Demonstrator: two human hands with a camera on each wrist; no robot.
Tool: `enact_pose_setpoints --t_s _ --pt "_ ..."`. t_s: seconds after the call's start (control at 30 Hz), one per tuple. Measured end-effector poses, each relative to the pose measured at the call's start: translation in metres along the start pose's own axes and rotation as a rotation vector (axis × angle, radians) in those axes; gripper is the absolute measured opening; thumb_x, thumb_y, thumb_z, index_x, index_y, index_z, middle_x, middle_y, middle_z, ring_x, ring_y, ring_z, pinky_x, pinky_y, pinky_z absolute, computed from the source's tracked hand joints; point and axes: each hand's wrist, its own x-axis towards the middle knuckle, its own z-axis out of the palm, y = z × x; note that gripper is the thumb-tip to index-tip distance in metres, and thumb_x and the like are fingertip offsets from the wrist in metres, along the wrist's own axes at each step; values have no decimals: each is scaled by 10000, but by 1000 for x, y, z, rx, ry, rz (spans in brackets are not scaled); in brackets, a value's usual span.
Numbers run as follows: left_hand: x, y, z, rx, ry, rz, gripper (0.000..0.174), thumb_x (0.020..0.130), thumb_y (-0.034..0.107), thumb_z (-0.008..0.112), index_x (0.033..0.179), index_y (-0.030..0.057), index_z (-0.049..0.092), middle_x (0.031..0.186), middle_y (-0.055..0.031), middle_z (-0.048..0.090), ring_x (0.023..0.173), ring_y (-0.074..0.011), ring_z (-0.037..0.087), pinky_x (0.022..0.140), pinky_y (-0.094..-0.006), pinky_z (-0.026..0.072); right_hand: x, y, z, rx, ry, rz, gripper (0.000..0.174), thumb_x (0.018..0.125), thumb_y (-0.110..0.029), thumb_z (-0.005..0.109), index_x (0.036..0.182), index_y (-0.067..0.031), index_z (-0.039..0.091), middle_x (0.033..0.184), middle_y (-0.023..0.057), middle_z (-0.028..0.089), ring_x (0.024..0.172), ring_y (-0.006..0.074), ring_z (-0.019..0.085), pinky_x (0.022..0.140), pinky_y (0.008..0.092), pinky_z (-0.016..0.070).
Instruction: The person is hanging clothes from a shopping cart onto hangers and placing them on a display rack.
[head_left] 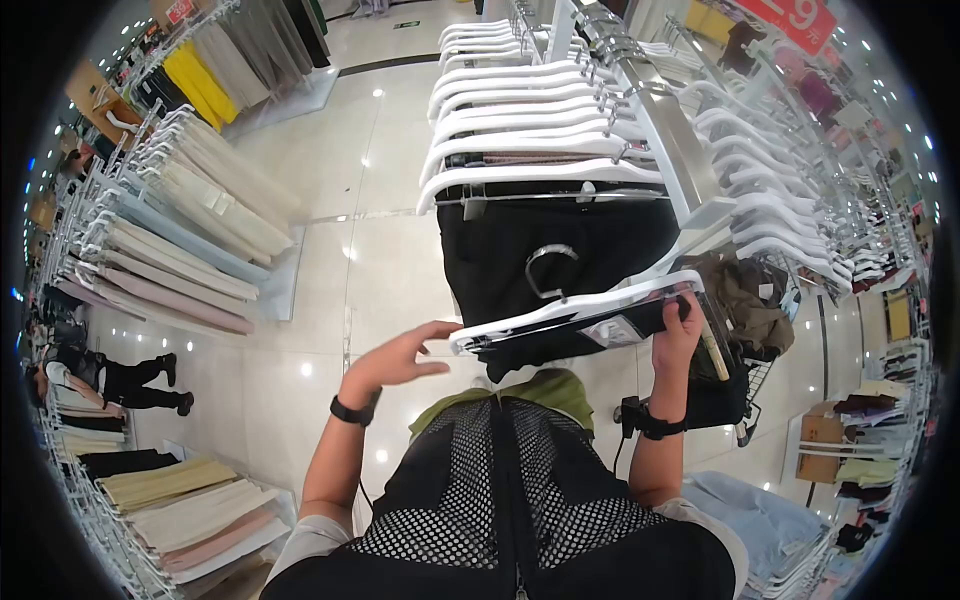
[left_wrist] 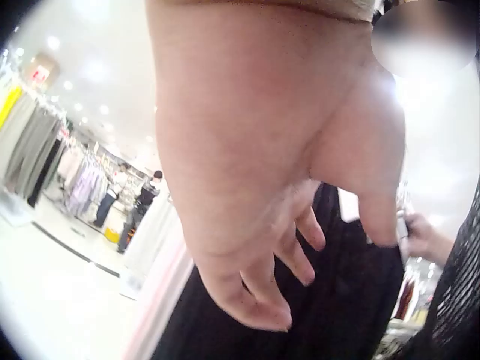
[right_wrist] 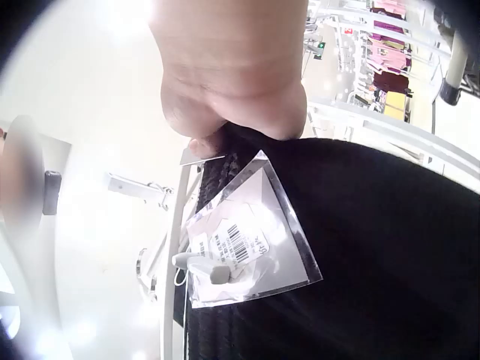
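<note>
A white hanger [head_left: 590, 301] with a metal hook lies across in front of the body, with a black garment [head_left: 545, 342] clipped along it. My right hand [head_left: 677, 335] grips the right end of the hanger together with the garment's top edge. Beside that hand, a clear-sleeved price tag [right_wrist: 281, 255] with a barcode hangs against the black cloth, along with a grey security tag [right_wrist: 210, 271]. At the hanger's left end my left hand [head_left: 400, 358] has its fingers spread and thumb apart. The left wrist view shows these fingers [left_wrist: 259, 296] loosely bent in front of black cloth.
Just ahead stands a metal rack [head_left: 665, 130] with rows of white hangers [head_left: 530, 120] and another black garment [head_left: 550, 240] at its near end. A cart [head_left: 755, 390] with brown clothing [head_left: 750, 305] is at the right. Clothes racks [head_left: 180, 215] line the left, where another person [head_left: 110, 375] is.
</note>
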Motion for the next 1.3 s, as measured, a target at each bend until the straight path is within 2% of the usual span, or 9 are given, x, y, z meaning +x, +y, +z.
enact_pose_setpoints --t_s 0.1,0.2,0.37,0.47,0.7,0.97,1.03,1.17,1.3 --pt "8 6 7 -36 321 381 292 930 76 695 1216 33 651 1153 -95 673 952 -204 633 874 -339 500 12 -10 10 94 -30 -14 423 948 -211 749 1258 15 572 1053 91 666 995 217 652 922 375 529" --pt "10 17 4 15 517 420 160 944 31 659 1101 0 671 999 -87 649 832 -179 613 783 -310 498 11 -30 33 135 -6 -37 446 909 -256 787 1237 -37 579 1089 107 669 997 254 677 936 412 539" --pt "7 48 4 -224 670 502 95 982 31 594 1039 -24 646 916 -80 608 795 -155 564 712 -281 469 14 -42 42 124 -53 -64 430 906 -263 790 1226 -71 576 1106 125 673 980 259 683 921 428 552" --pt "5 74 -9 -56 826 632 260 1053 221 564 1031 -27 640 849 -58 573 777 -140 535 710 -275 438 20 -51 53 116 -56 -127 450 921 -275 775 1240 -55 546 1088 107 666 973 241 671 900 417 554" --pt "21 127 -36 -4 832 733 260 1056 221 565 1053 -25 648 847 -52 567 758 -134 516 668 -273 417 47 -71 73 110 -21 -148 477 959 -305 728 1274 -35 492 1048 140 656 956 234 646 861 389 549" --pt "49 121 -37 42 778 759 278 1055 239 564 1051 -27 643 876 -57 578 768 -135 538 669 -268 425 55 -64 60 123 27 -136 516 965 -322 716 1312 -22 480 1054 139 658 966 228 646 872 370 544" --pt "50 119 -39 44 777 828 274 1043 233 576 1042 -27 663 842 -59 581 742 -144 538 652 -277 417 53 -58 42 151 -113 -88 619 975 -290 702 1463 -28 427 1223 86 627 1095 206 630 995 395 509" --pt "43 103 -39 -114 728 897 394 1059 332 518 946 -29 628 802 -35 527 700 -147 450 632 -290 357 44 -52 45 79 -196 -55 509 939 -350 741 1262 -16 533 1071 136 663 988 273 668 906 440 544" --pt "32 82 -39 -41 839 627 402 1079 299 441 936 -34 616 803 -47 497 699 -129 426 638 -277 332 40 -43 51 51 -356 134 332 970 -265 713 1122 4 591 1103 178 677 1034 295 666 950 455 530"
